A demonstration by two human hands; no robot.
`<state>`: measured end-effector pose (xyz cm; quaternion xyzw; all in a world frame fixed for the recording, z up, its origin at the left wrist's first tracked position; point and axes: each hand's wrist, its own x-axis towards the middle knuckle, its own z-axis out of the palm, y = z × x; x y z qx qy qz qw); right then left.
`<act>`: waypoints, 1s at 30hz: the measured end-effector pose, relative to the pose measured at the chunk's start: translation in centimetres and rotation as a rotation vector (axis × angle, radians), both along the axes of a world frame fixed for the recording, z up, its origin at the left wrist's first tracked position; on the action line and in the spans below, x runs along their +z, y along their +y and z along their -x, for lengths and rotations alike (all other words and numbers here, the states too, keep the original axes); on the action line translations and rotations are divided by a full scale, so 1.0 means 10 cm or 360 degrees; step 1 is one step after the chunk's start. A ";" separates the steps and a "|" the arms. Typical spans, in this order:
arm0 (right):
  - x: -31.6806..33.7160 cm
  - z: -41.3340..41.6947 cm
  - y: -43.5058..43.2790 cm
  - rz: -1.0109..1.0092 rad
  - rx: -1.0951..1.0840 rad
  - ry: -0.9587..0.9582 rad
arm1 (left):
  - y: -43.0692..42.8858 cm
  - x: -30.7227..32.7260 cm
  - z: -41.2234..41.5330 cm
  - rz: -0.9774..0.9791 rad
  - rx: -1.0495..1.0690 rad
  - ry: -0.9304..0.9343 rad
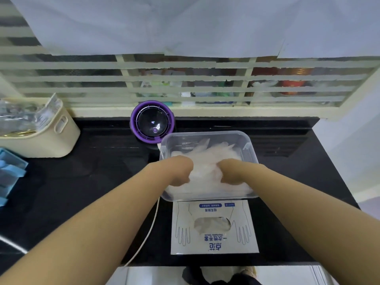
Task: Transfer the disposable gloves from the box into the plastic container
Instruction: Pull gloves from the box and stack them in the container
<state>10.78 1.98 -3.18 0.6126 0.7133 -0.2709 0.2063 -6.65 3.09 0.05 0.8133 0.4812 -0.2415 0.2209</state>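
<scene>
Purple domed appliance (152,121) at back of black counter (102,161); cream basket (51,138) far left; white cable (148,235).

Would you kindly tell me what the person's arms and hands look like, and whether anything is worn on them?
Both forearms are bare to the frame's edge; no sleeves show. The left hand and right hand are uncovered, with no watch, bracelet or ring visible, though the pile of disposable gloves hides part of each hand.
</scene>
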 end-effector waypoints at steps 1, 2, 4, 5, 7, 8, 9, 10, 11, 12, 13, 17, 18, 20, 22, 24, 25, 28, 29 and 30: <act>0.09 -0.01 -0.01 -0.0022 0.0000 0.0019 | -0.01 0.06 0.04 0.0010 0.0028 -0.0028; 0.18 -0.02 -0.02 -0.0056 -0.0001 0.0049 | -0.01 0.10 0.07 0.0015 0.0043 -0.0046; 0.41 -0.06 -0.06 -0.0145 0.0004 0.0106 | -0.03 0.17 0.12 0.0011 0.0053 -0.0098; 0.52 -0.09 -0.07 -0.0181 0.0012 0.0121 | -0.05 0.20 0.13 0.0011 0.0061 -0.0122; 0.74 -0.15 -0.13 -0.0252 0.0006 0.0148 | -0.09 0.21 0.17 -0.0010 0.0063 -0.0154; 0.84 -0.18 -0.15 -0.0300 -0.0002 0.0166 | -0.11 0.22 0.19 -0.0027 0.0066 -0.0175; 0.93 -0.21 -0.19 -0.0361 -0.0019 0.0189 | -0.13 0.22 0.20 -0.0050 0.0071 -0.0210; 0.99 -0.22 -0.23 -0.0434 -0.0045 0.0230 | -0.15 0.24 0.21 -0.0078 0.0076 -0.0267; 1.06 -0.22 -0.29 -0.0501 -0.0066 0.0289 | -0.17 0.26 0.21 -0.0113 0.0084 -0.0339; 1.11 -0.19 -0.37 -0.0550 -0.0067 0.0361 | -0.22 0.29 0.20 -0.0152 0.0084 -0.0422; 1.16 -0.14 -0.44 -0.0557 -0.0034 0.0424 | -0.25 0.33 0.19 -0.0190 0.0082 -0.0507; 1.01 0.11 -0.85 -0.0143 0.0249 0.0429 | -0.60 0.42 0.16 -0.0238 -0.0053 -0.0773; 0.88 0.15 -0.95 -0.0022 0.0316 0.0377 | -0.70 0.41 0.18 -0.0214 -0.0097 -0.0800; 0.59 0.18 -1.11 0.0099 0.0416 0.0233 | -0.87 0.34 0.23 -0.0119 -0.0189 -0.0748; 0.33 0.14 -1.16 0.0108 0.0463 0.0051 | -0.96 0.20 0.26 -0.0028 -0.0302 -0.0593; 0.10 0.11 -1.14 0.0038 0.0591 -0.0107 | -1.01 0.04 0.30 0.0019 -0.0396 -0.0395; 0.00 0.11 -1.14 -0.0011 0.0683 -0.0158 | -1.03 -0.05 0.32 0.0019 -0.0451 -0.0290; -0.20 0.10 -1.11 -0.0214 0.0933 -0.0176 | -1.07 -0.24 0.35 -0.0044 -0.0636 -0.0035; -0.26 0.09 -1.10 -0.0280 0.1011 -0.0164 | -1.08 -0.29 0.36 -0.0049 -0.0649 -0.0013; -0.29 0.06 -1.09 -0.0356 0.1083 -0.0132 | -1.08 -0.31 0.37 -0.0054 -0.0646 -0.0025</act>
